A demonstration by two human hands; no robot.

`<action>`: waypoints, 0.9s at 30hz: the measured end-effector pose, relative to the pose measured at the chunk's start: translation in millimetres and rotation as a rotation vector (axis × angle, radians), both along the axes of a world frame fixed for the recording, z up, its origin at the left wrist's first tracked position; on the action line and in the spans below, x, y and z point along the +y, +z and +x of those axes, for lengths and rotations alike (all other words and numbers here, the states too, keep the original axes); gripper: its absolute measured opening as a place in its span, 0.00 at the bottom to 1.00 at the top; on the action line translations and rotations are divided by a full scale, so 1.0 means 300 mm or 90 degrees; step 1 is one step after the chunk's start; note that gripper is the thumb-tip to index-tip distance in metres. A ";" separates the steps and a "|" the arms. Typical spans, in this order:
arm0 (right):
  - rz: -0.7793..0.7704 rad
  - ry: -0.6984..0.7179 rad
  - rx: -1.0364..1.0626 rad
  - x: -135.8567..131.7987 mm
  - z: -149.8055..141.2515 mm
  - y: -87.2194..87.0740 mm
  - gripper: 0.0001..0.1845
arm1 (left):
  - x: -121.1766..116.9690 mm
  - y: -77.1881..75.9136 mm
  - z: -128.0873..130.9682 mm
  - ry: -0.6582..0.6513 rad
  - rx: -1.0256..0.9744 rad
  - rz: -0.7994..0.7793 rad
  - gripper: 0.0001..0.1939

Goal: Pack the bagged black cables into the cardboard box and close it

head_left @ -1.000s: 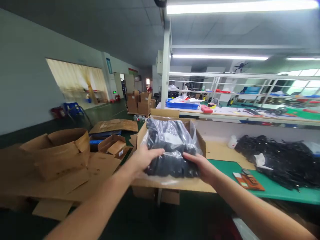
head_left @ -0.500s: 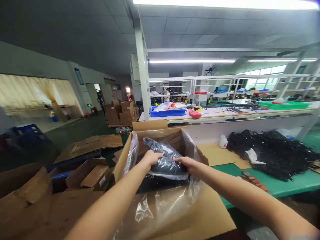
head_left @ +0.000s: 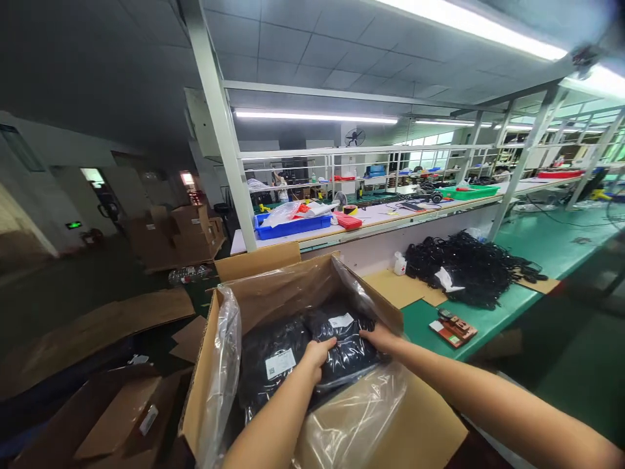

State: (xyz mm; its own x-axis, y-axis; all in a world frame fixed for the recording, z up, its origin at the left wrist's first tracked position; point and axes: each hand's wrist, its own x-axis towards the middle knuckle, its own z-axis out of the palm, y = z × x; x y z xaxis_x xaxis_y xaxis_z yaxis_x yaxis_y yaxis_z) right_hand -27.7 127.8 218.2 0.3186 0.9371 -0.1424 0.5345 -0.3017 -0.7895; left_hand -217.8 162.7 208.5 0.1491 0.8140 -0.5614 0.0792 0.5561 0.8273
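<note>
An open cardboard box (head_left: 208, 365) lined with a clear plastic bag (head_left: 224, 371) stands in front of me. Inside lie clear bags of black cables with white labels. My left hand (head_left: 318, 355) and my right hand (head_left: 381, 339) both grip one such bag of black cables (head_left: 347, 352), pressed down inside the box on the right. Another labelled bag (head_left: 268, 358) lies to its left.
A green workbench (head_left: 488, 312) to the right carries a heap of loose black cables (head_left: 463, 264), a small white bottle (head_left: 400, 264) and a brown card (head_left: 453, 327). A blue tray (head_left: 288, 226) sits on the shelf behind. Flattened cardboard and boxes (head_left: 112, 417) cover the floor at left.
Both hands have lowered the bag of black cables from above the box down into it. The view has swung to the right.
</note>
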 end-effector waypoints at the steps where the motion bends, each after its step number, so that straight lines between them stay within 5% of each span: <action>1: 0.004 0.007 -0.066 -0.008 -0.005 -0.008 0.25 | -0.005 -0.021 0.006 0.003 0.004 -0.021 0.22; 4: -0.014 0.066 -0.224 -0.035 -0.025 -0.027 0.33 | -0.017 -0.067 0.015 0.011 0.022 -0.031 0.17; 9: -0.152 0.193 -0.342 -0.075 -0.032 0.012 0.22 | 0.006 -0.076 0.038 0.026 0.138 0.035 0.20; 13: -0.217 0.242 -0.391 -0.118 -0.024 0.091 0.25 | -0.028 -0.050 0.047 -0.010 0.241 0.153 0.42; 16: -0.228 0.274 -0.420 -0.154 -0.021 0.149 0.20 | -0.108 -0.031 0.028 -0.110 0.327 0.270 0.48; 21: -0.234 0.321 -0.460 -0.192 -0.034 0.233 0.16 | -0.141 0.013 -0.021 -0.495 0.556 0.297 0.41; 24: -0.259 0.361 -0.496 -0.203 -0.049 0.262 0.18 | -0.057 0.032 -0.046 -0.505 0.589 0.391 0.35; 27: -0.297 0.424 -0.538 -0.210 -0.054 0.265 0.06 | 0.037 0.008 -0.090 -0.443 0.659 0.521 0.31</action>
State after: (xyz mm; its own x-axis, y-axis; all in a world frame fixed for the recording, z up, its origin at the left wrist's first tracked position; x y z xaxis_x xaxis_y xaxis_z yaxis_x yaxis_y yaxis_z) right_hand -43.9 64.7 297.6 -0.0569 0.8673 -0.4945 0.9976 0.0690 0.0062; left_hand -244.9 173.6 211.1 0.4608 0.8826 -0.0933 0.8593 -0.4174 0.2955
